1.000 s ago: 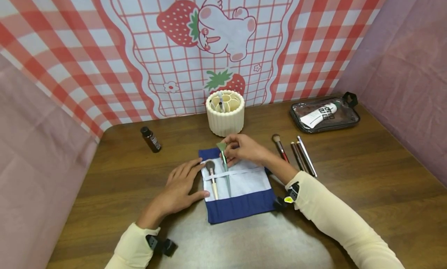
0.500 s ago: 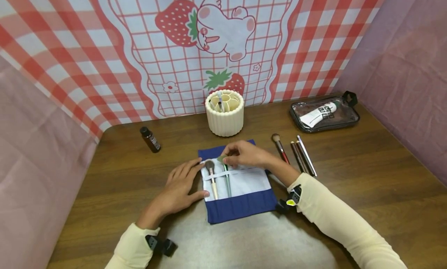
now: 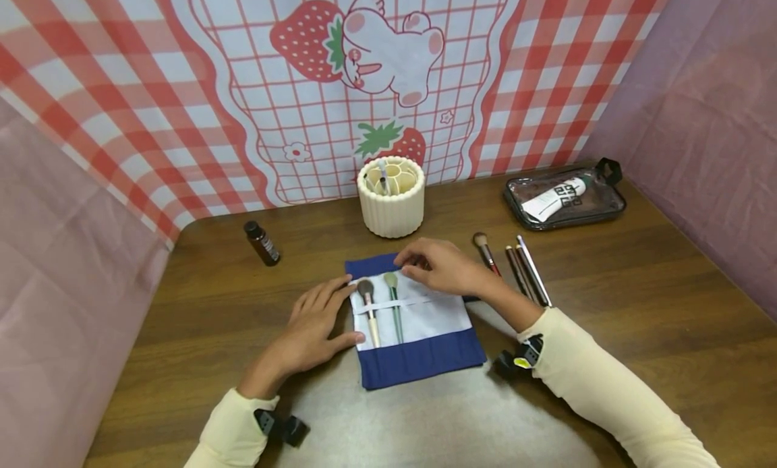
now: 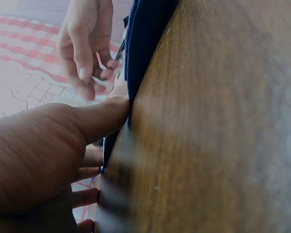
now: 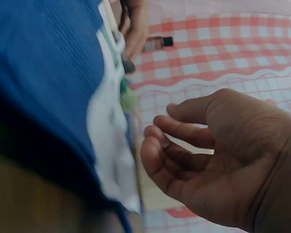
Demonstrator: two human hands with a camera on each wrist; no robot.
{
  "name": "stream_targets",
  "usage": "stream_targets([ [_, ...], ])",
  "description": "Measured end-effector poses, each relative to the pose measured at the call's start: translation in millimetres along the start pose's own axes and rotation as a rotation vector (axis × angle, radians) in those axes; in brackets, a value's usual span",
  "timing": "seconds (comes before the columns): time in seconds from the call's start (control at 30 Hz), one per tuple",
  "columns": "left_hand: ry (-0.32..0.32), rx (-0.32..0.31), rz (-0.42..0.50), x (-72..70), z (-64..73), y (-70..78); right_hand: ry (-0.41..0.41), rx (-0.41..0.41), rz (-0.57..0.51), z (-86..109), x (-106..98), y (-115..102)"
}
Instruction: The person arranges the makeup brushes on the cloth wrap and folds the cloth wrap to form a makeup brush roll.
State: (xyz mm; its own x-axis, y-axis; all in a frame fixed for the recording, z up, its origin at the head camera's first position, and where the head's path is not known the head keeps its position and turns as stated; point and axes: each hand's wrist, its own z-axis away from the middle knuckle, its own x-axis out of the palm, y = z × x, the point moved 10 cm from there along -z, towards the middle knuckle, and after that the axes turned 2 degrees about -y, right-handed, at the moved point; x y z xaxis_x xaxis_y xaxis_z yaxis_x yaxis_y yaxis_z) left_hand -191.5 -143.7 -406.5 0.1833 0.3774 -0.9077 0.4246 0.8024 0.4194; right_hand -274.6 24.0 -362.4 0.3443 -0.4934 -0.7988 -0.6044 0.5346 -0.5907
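Observation:
A blue-and-white fabric brush roll (image 3: 419,360) lies unfolded on the table. Two makeup brushes sit under its white elastic band: one with a dark head and pale handle (image 3: 367,293), the other with a light green head and green handle (image 3: 392,286). My left hand (image 3: 315,323) rests at the roll's left edge, its thumb (image 4: 104,116) on the cloth and its fingers spread. Above the roll's upper right part hovers my right hand (image 3: 446,267), fingers loosely bent and nothing between them, as the right wrist view also shows.
Right of the roll lie a red-handled brush (image 3: 485,251), two dark brushes (image 3: 521,272) and a pale one (image 3: 534,272). Behind stand a cream ribbed holder (image 3: 392,212) and, to the left, a small dark bottle (image 3: 262,243). A clear pouch (image 3: 597,208) with a white tube lies back right.
My right hand has let go of the green brush, which now lies under the band, and has moved up and right. The left hand has stayed put.

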Motion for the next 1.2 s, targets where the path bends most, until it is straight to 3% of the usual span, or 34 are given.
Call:
stream_targets([
  [0.33, -0.013, -0.010, 0.003, 1.5, 0.6, -0.2, 0.142, 0.219, 0.246, 29.9, -63, 25],
  [0.53, -0.010, -0.006, -0.010, 2.7, 0.6, -0.5, 0.132, 0.348, 0.338, 45.7, -85, 53],
  [0.77, -0.005, -0.005, -0.008, 2.8, 1.2, -1.1, 0.041, 0.504, 0.401, 56.3, -89, 81],
  [0.97, -0.006, -0.006, -0.007, 2.9, 0.9, -0.2, 0.028, 0.539, 0.419, 57.1, -85, 95],
  [1.2, -0.006, -0.007, -0.006, 2.8, 1.0, 0.3, -0.050, 0.570, 0.401, 57.3, -72, 106],
])
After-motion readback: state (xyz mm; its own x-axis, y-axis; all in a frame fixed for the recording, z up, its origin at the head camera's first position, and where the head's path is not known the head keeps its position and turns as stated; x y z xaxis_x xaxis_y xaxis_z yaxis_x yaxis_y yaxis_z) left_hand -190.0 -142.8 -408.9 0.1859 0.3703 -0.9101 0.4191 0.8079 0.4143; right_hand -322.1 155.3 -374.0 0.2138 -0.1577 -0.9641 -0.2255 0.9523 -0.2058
